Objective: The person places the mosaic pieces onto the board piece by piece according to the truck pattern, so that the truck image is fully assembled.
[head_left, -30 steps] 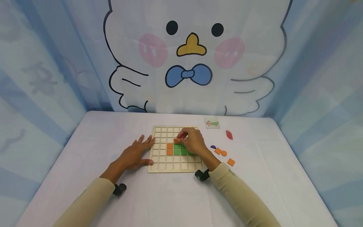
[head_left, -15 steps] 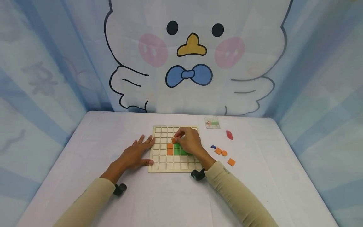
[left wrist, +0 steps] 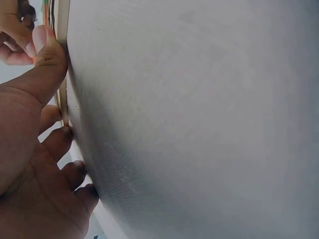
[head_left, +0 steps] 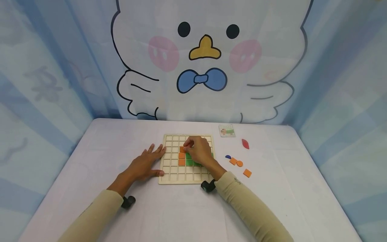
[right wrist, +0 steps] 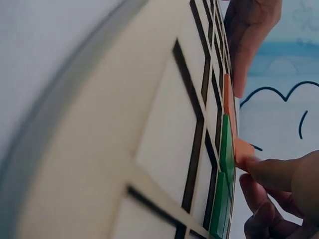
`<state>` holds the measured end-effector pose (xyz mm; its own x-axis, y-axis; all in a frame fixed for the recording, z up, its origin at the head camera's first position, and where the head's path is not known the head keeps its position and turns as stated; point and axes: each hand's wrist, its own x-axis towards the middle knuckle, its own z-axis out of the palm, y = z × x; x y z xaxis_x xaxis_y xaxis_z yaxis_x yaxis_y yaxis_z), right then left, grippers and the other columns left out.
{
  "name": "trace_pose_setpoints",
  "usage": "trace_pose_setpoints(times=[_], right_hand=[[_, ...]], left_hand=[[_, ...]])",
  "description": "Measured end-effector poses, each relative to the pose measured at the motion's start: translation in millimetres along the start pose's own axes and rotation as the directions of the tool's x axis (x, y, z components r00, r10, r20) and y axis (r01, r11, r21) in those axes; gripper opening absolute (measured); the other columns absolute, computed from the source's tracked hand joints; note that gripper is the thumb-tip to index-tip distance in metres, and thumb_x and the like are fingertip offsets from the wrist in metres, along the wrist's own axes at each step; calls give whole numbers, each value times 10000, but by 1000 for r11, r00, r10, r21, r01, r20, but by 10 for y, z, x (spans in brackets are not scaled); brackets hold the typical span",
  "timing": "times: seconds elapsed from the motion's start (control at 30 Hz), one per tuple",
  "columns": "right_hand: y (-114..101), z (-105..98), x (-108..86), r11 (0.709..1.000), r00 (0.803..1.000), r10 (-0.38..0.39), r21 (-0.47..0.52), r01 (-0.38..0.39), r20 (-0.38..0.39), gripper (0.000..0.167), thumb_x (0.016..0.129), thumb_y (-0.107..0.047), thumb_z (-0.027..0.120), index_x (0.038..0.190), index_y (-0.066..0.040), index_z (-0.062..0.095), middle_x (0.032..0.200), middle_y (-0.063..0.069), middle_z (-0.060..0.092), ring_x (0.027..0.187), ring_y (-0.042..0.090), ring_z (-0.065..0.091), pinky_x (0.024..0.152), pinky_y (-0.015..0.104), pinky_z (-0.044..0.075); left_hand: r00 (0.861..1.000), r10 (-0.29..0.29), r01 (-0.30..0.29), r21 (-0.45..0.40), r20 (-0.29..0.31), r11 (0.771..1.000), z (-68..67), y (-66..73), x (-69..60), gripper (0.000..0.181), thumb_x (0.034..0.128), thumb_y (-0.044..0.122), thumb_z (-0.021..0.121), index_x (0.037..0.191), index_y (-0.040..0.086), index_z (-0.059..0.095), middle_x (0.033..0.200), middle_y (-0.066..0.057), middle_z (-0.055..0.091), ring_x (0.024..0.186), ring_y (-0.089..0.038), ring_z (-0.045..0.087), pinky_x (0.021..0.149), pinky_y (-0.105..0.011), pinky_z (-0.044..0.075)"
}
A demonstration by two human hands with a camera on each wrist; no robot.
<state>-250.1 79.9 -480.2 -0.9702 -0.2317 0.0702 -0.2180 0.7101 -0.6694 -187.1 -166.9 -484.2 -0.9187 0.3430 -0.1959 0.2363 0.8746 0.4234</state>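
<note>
A wooden grid board (head_left: 167, 170) lies on the white table. My left hand (head_left: 143, 165) rests along its left edge, fingers spread and thumb on the rim; the left wrist view shows the thumb (left wrist: 47, 62) against that edge. Over the board, my right hand (head_left: 200, 152) pinches an orange square tile (head_left: 182, 149) between thumb and fingertips. In the right wrist view this tile (right wrist: 244, 149) stands tilted off the board. Just below it are two orange tiles (head_left: 181, 162) set in the grid. Beside them sit several green tiles (head_left: 188, 162), partly hidden under my right hand.
Right of the board lie two orange squares (head_left: 247, 173), an orange circle (head_left: 240, 163), a dark blue half-circle (head_left: 228, 156) and a red leaf-shaped piece (head_left: 245, 144). Farther back is a pattern card (head_left: 226, 130). A printed curtain (head_left: 199, 104) hangs behind the table.
My right hand has moved slightly left with the orange square tile, which is now above the column of two orange tiles. My left hand has stayed in place.
</note>
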Motion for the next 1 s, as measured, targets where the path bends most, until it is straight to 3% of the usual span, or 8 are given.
trace_pose_setpoints(times=[0.3,0.53,1.0], right_hand=[[23,15,28,998,999,1,-60,2,43,57,989,-248,783,1008,-194,786,869,-39,755,729,110,654,592,268,494],[58,-40,-3,998,999,-12,-58,13,30,167,975,-303,796,1085,-179,776,939,3,793,812,161,694,645,296,521],[301,-458,-114,996,996,63,-63,-67,-63,155,965,-250,810,1096,-171,778,937,12,764,705,182,612,587,297,446]], left_hand=[[1000,7,-7,-10,-4,1000,9,10,3,1036,894,469,818,1701,186,233,1786,-77,173,1660,-440,80,1283,-710,219],[1000,17,-17,-19,-6,1000,15,32,1,1036,892,462,823,1699,178,239,1783,-87,182,1657,-449,82,1285,-710,212],[1000,-11,11,6,-7,1000,0,27,-5,1037,890,450,831,1701,188,241,1785,-76,185,1658,-443,95,1273,-715,241]])
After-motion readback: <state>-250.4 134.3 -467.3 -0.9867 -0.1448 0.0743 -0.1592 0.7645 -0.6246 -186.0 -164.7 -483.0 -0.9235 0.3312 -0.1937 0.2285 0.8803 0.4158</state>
